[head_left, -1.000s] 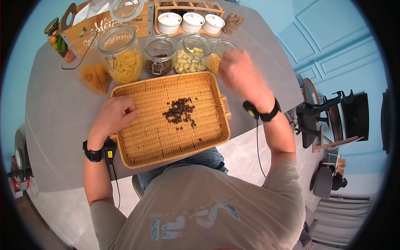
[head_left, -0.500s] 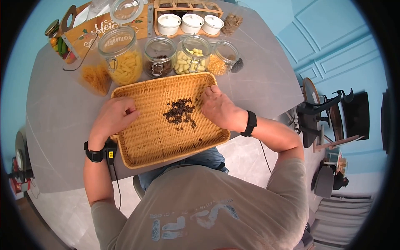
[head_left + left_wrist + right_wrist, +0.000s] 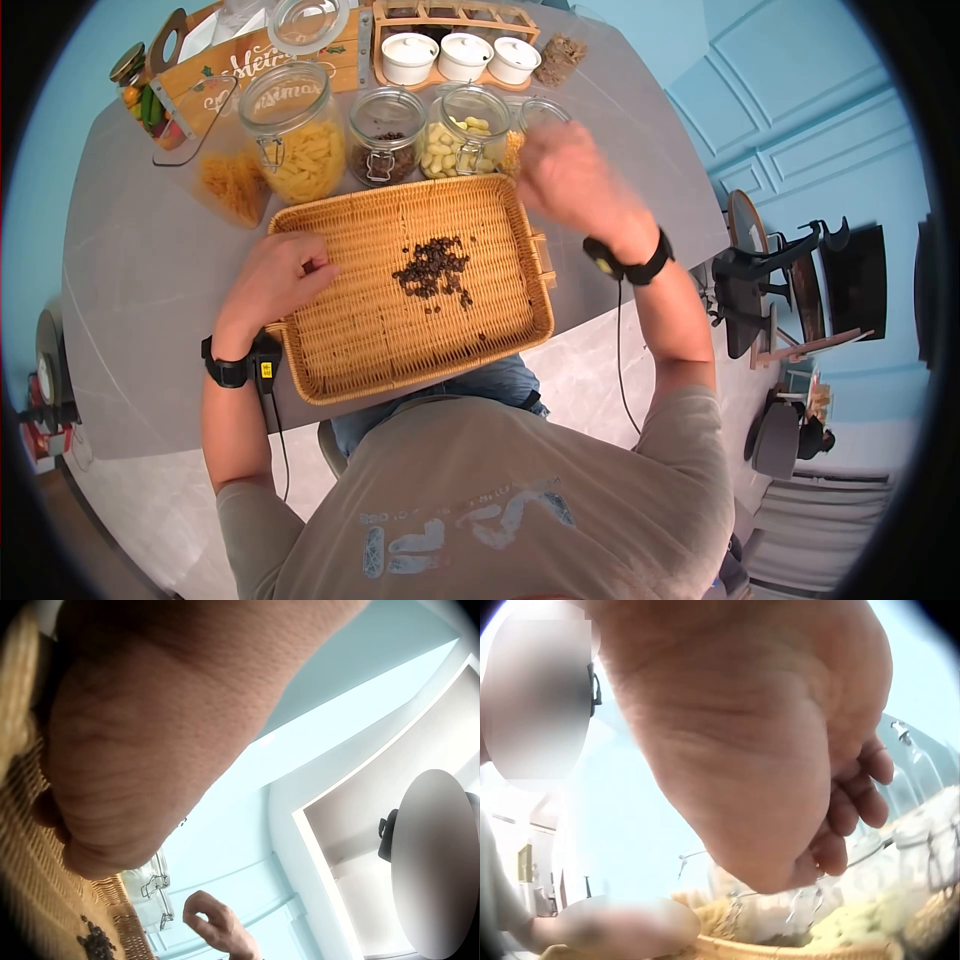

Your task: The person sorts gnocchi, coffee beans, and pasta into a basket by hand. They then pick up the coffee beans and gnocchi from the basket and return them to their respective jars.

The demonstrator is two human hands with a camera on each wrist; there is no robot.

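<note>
A shallow wicker basket lies at the table's front edge, with a small heap of dark coffee beans inside. My left hand rests across its left rim, fingers loosely bent inside; no object shows in it. Beyond the basket's far right corner, my right hand, blurred, is raised over a small glass jar of yellow kernels and partly covers it. In the left wrist view the right hand has thumb and fingers curled into a ring, and nothing is visible in it.
Behind the basket stand clip-top jars of pasta, dark beans and pale yellow pieces. Farther back are white lidded pots, a wooden crate and a clear bag. Orange pasta lies left.
Half a second ago my right hand was low at the basket's right side; now it is back up over the small jar, as one second ago. My left hand and the basket have stayed.
</note>
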